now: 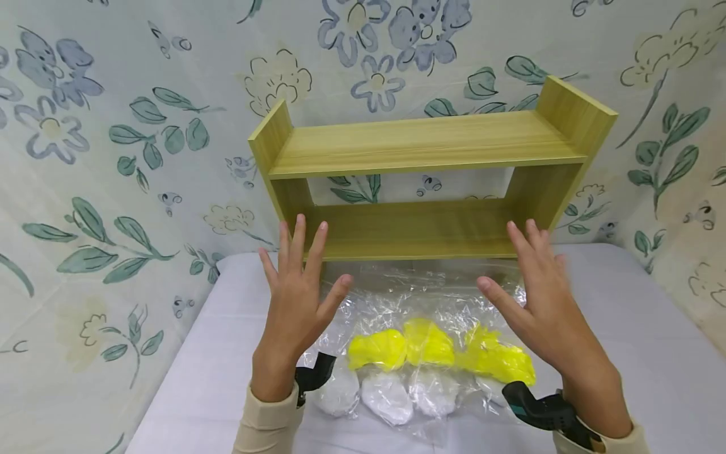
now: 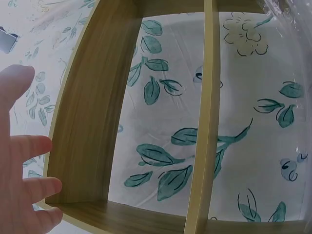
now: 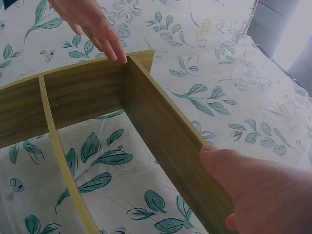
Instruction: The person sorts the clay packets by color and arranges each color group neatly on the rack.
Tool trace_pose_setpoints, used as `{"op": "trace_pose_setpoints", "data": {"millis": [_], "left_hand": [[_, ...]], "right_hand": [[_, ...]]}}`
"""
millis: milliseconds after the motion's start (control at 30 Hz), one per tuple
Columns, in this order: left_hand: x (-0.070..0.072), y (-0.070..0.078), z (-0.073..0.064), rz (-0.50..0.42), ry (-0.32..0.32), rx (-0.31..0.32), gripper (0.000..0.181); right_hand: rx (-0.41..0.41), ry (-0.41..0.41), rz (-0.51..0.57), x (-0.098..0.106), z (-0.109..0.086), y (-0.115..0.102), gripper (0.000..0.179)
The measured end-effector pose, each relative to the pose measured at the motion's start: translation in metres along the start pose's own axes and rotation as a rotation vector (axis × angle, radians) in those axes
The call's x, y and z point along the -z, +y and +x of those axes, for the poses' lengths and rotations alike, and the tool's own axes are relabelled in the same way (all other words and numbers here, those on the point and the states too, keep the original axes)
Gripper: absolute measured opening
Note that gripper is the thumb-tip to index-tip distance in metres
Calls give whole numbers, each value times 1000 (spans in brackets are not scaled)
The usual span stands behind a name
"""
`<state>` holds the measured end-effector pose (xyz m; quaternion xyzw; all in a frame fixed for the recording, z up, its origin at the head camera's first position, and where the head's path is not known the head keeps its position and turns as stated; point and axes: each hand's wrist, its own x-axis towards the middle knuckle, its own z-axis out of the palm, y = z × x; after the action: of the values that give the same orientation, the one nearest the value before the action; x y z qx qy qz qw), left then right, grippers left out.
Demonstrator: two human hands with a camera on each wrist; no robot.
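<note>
A two-tier wooden shelf stands upright against the patterned backdrop, its lower board near the tabletop. My left hand, fingers straight and spread, overlaps its lower left corner in the head view. Opposite it, my right hand has its fingers extended at the lower right corner, thumb held apart. Neither hand grips anything. The left wrist view shows left fingertips right by the edge of a shelf board. In the right wrist view, the right thumb lies along a board's edge.
Between my forearms, clear plastic bags lie on the white-covered table. They hold bright yellow pieces and several round white ones. A floral cloth hangs behind the shelf. Black wrist-camera mounts are strapped to both wrists.
</note>
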<state>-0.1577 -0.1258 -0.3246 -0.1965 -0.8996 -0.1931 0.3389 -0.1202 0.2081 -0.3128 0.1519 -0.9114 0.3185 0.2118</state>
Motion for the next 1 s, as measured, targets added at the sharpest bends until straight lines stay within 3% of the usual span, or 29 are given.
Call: {"op": "trace_pose_setpoints", "data": {"millis": [267, 533, 767, 1000], "left_hand": [[5, -7, 3, -6, 10, 12, 77], [18, -20, 10, 8, 46, -8, 76], [31, -34, 17, 15, 108, -32, 76], [39, -46, 26, -3, 141, -81, 74]], "right_hand": [[-90, -42, 72, 0, -7, 3, 77], [-169, -84, 113, 8, -16, 11, 68], [-187, -103, 123, 6, -27, 26, 63], [-289, -144, 99, 6, -43, 48, 60]]}}
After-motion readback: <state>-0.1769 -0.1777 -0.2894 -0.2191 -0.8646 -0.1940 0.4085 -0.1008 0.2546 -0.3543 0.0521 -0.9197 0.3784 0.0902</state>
